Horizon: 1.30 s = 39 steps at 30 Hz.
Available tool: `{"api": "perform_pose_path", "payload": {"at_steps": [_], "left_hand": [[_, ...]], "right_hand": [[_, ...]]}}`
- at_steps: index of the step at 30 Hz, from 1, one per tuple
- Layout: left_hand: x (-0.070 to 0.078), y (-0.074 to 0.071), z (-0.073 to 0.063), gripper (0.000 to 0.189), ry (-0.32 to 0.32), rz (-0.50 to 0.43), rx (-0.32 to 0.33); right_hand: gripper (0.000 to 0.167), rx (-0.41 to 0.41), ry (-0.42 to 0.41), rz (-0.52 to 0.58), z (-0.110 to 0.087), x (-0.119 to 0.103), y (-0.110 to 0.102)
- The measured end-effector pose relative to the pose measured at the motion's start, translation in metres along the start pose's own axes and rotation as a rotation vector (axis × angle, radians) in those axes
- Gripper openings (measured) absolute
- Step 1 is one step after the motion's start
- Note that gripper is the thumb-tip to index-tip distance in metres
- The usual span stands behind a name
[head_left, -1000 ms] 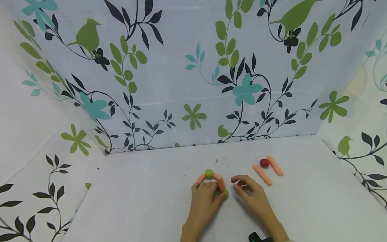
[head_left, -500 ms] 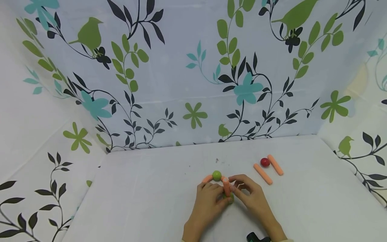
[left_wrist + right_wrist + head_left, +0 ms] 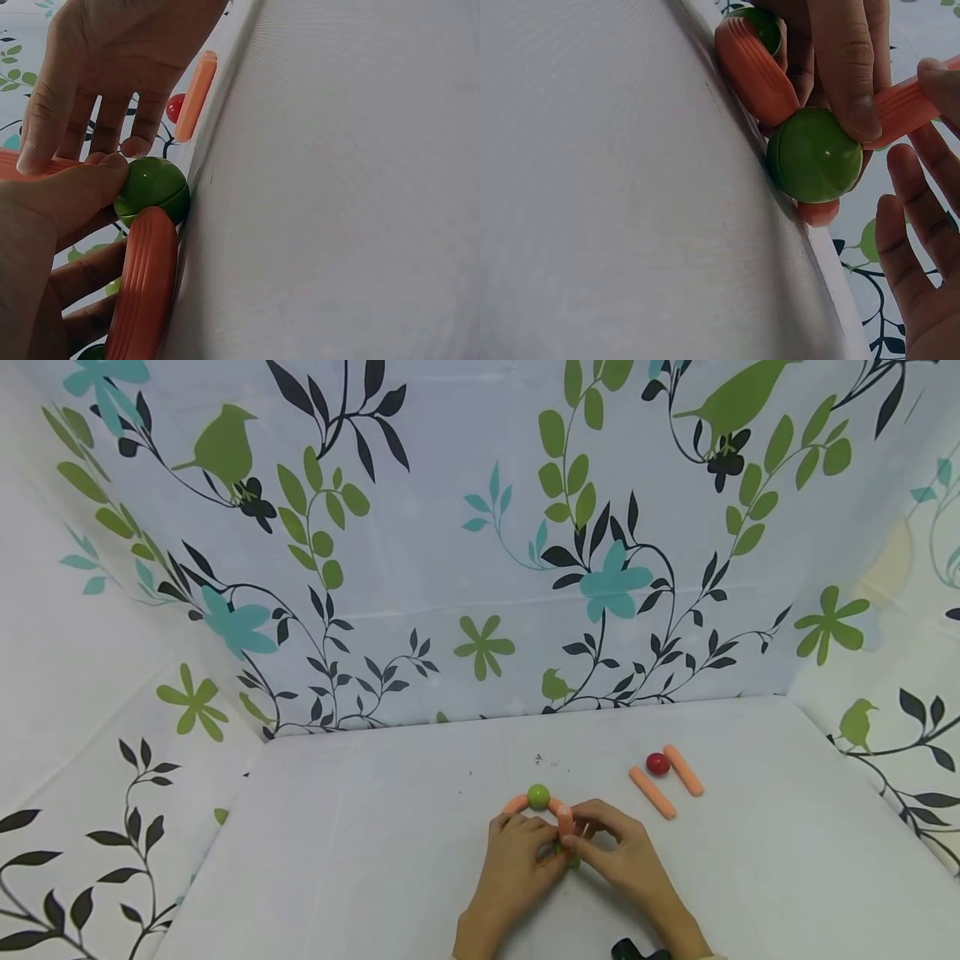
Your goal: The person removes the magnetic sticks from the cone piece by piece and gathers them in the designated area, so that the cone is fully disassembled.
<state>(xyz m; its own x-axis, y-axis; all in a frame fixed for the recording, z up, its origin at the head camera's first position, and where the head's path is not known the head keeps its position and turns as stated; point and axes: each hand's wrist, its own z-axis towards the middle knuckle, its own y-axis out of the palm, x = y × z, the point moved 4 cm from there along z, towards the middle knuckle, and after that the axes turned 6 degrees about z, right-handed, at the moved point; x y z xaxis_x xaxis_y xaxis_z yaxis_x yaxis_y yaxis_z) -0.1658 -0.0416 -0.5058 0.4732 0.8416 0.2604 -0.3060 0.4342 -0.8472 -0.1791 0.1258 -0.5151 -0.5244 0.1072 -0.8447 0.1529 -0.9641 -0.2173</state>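
Observation:
Orange toy sticks, some curved, and green balls are joined into a frame on the white table. One green ball [image 3: 538,796] sits at its far side. My left hand [image 3: 517,856] pinches the near green ball [image 3: 815,155] where a stick meets it, its thumb on the joint. From that ball an orange stick [image 3: 566,822] stands up, and my right hand [image 3: 626,856] pinches this stick between thumb and fingers. A curved orange stick [image 3: 142,289] runs from the same ball along the table. The left fingers hide part of the frame in the head view.
Two loose orange sticks, a nearer one [image 3: 652,793] and a farther one [image 3: 683,770], lie to the right with a red ball [image 3: 657,764] between them. A black object [image 3: 633,950] shows at the bottom edge. Patterned cloth [image 3: 420,568] hangs behind the table.
The frame and left hand have shifted slightly right. My right hand, apart from the frame a second ago, has come left and taken hold of the raised stick.

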Motion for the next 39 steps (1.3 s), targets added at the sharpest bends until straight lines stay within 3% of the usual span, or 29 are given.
{"api": "perform_pose_path", "payload": {"at_steps": [10,18,27,30,34,39], "left_hand": [[-0.004,0.002,0.0,0.022,-0.041,-0.014,-0.05],[-0.005,0.004,0.0,0.021,-0.042,-0.021,-0.036],[-0.005,0.005,0.0,0.022,-0.049,-0.044,-0.043],[-0.005,0.005,-0.001,0.022,-0.056,-0.057,-0.058],[-0.006,0.004,-0.002,0.022,-0.058,-0.069,-0.071],[-0.007,0.002,0.0,0.023,-0.028,-0.07,-0.06]], "right_hand": [[0.027,0.101,0.152,-0.003,-0.004,0.005,-0.006],[0.028,0.118,0.17,0.002,-0.005,0.005,-0.006],[0.029,0.187,0.119,0.029,-0.005,0.004,-0.014],[0.029,0.236,0.129,-0.027,-0.005,0.007,-0.019],[0.031,0.293,0.185,-0.191,-0.006,0.013,-0.022],[0.032,0.368,0.249,-0.342,-0.005,0.017,-0.027]]}}
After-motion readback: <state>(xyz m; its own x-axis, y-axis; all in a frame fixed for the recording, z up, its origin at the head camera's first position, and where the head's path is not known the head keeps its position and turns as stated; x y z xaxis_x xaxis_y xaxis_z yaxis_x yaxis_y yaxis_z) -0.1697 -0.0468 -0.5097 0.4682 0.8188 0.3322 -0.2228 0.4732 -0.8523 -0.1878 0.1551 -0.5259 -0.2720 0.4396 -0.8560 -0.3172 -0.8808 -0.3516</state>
